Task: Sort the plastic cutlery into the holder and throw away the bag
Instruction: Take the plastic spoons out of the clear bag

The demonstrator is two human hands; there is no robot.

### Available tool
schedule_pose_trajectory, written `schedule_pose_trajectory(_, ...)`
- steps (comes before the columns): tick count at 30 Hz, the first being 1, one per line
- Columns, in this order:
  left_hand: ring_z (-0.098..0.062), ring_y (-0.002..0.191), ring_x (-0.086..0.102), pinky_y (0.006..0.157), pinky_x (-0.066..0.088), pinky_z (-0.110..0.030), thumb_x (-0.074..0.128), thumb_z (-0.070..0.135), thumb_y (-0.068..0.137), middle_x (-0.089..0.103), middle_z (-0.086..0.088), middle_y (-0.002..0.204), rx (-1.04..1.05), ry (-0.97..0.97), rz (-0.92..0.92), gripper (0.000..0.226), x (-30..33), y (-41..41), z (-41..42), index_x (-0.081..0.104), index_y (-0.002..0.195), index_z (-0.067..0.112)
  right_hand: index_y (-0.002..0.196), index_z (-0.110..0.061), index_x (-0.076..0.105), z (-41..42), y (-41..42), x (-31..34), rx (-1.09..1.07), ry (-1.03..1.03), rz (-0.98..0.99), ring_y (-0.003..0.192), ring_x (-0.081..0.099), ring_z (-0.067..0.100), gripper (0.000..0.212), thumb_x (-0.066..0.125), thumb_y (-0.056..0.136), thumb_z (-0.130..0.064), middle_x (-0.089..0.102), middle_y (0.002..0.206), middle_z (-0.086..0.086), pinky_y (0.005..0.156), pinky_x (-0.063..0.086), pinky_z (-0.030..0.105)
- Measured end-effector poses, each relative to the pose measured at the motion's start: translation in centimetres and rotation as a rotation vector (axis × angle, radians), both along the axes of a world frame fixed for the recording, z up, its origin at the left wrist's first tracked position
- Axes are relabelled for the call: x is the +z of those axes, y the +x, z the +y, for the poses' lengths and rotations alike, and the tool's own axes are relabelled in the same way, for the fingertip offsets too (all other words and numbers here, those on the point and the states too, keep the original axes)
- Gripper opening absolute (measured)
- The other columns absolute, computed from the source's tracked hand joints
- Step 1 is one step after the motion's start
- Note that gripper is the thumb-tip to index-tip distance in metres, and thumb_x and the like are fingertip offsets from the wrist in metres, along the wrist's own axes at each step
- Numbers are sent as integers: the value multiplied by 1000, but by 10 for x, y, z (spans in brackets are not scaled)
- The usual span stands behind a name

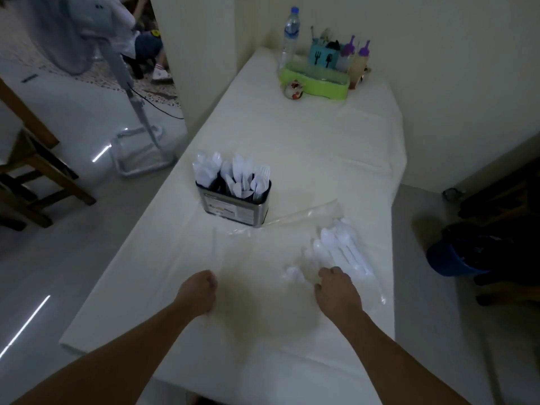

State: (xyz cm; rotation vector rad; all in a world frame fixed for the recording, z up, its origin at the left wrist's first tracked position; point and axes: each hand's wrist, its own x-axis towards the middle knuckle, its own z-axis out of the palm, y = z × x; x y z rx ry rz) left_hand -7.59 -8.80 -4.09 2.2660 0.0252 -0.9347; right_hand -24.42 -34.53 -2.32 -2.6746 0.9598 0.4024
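Dim room, long table (292, 135) under a pale cloth, seen from the near end. Left hand (198, 290) at 7 o'clock from table centre, fingers curled under, resting on the cloth; anything held, cannot tell. Right hand (336, 285) at 5 o'clock, knuckles up, fingers bent down over the near end of a clear bag (298, 220); whether gripping film or spoon handles, cannot tell. Bag spread flat on the cloth, running from beside the holder (233, 204) toward the right hand, hard to trace against the cloth. Loose bunch of white spoons (339, 247) at 4 o'clock, bowls pointing toward 11, handles toward the right edge, just beyond the right fingers; one more spoon (292, 273) just left of that hand. Holder at table centre, metal-sided, upright, filled with white cutlery standing in compartments: spoons left, knives middle, forks right. At 12 o'clock, far end: green tray (314, 83), water bottle (289, 39), teal caddy (323, 55), two purple-capped bottles (355, 58). Blue bin (450, 258) on the floor at 3 o'clock; fan stand (140, 135) at 10.
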Motion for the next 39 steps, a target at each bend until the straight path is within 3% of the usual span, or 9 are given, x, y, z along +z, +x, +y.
schedule_pose_trajectory(1,-30,64,66,58,52,-34,49,4,89,64,-14,74,-67,66,-58,21,-4,5,4,58,75,18,117,-15,56,-13,0,0,-27,-26,13,110,55,25,27,50,95,-28,54,119,7,89,50,34)
schedule_pose_trajectory(3,-36,77,68,63,51,-39,50,4,85,69,-13,79,-69,104,-135,23,-8,12,10,59,72,20,121,-15,54,-34,0,-1,-66,-67,27,112,53,24,28,49,96,-26,51,125,6,92,48,32)
schedule_pose_trajectory(8,-29,75,58,65,46,-31,55,13,89,65,-11,89,22,173,-303,6,-6,18,10,59,89,17,137,-16,43,-65,3,-5,-78,-100,32,124,44,25,42,48,97,-27,41,139,7,101,44,33)
schedule_pose_trajectory(11,-31,81,60,67,46,-30,59,19,89,66,-14,98,93,166,-287,18,-13,20,9,57,108,18,139,-17,43,-74,6,-8,-124,-116,27,127,41,28,42,46,97,-23,39,142,9,99,46,36)
schedule_pose_trajectory(16,-34,104,62,86,52,-39,58,22,91,68,-13,112,65,199,-304,40,-14,19,5,50,130,18,134,-11,45,-84,7,-11,-245,-122,-15,119,48,33,44,44,91,-4,46,134,13,98,47,40)
schedule_pose_trajectory(21,-34,121,54,98,46,-44,54,23,95,57,-15,133,-7,231,-353,53,-10,14,6,39,145,18,133,-3,42,-89,5,-14,-354,-53,-29,115,53,39,39,43,94,-4,48,131,20,98,44,43)
schedule_pose_trajectory(29,-34,115,54,87,48,-43,46,12,95,44,-14,139,-7,229,-382,67,5,0,6,16,154,18,105,-1,62,-91,11,-12,-456,-49,-140,97,64,41,27,41,99,-15,68,104,23,82,51,41)
schedule_pose_trajectory(35,-38,127,47,97,47,-46,51,9,88,38,-18,151,-375,363,-580,53,-13,-14,27,44,141,10,96,-6,64,-73,12,6,-473,8,-202,73,57,30,21,46,96,-18,67,87,14,67,46,33)
schedule_pose_trajectory(39,-37,137,38,105,42,-47,50,15,92,29,-17,157,-529,413,-589,50,-21,-19,34,44,141,8,88,-11,58,-53,10,21,-462,32,-223,67,58,25,14,47,94,-18,63,78,7,63,51,34)
